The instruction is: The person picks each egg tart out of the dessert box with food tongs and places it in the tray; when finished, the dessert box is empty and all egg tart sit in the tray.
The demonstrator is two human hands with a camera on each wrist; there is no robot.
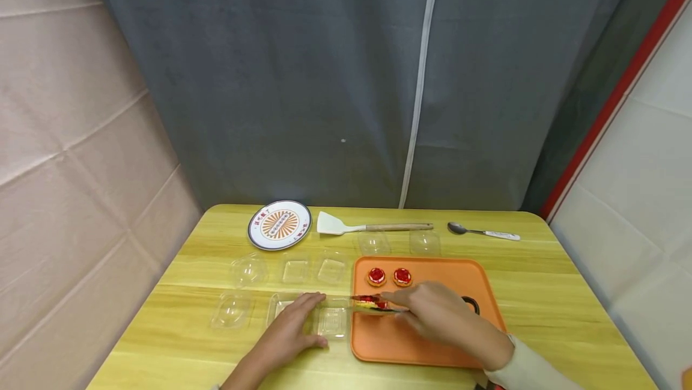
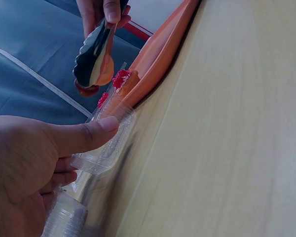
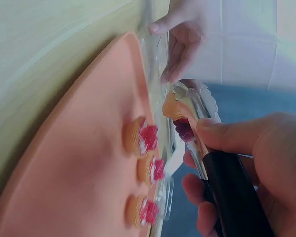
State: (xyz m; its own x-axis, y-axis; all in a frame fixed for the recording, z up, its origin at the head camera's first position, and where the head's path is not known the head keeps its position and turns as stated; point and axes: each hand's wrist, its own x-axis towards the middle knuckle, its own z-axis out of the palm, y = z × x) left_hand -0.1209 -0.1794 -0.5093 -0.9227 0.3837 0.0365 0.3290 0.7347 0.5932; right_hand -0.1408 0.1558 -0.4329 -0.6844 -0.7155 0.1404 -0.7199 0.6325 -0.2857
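Note:
My right hand (image 1: 435, 315) grips black-handled metal tongs (image 3: 232, 192), low over the orange tray's left side. A small red-topped tart (image 3: 172, 107) is pinched between the tong heads, tilted on its side. My left hand (image 1: 292, 330) holds a clear plastic container (image 1: 332, 321) left of the tray, its thumb (image 2: 91, 136) over the near edge and the fingers on the far side. More red-topped tarts sit upright on the tray, among them a left one (image 1: 376, 277) and a right one (image 1: 402, 277).
The orange tray (image 1: 421, 345) takes up the right front of the wooden table. Clear plastic lids and cups, such as this dome (image 1: 232, 310), lie left and behind. Along the back are a patterned plate (image 1: 280, 225), a white spatula (image 1: 331, 224) and a spoon (image 1: 456, 228).

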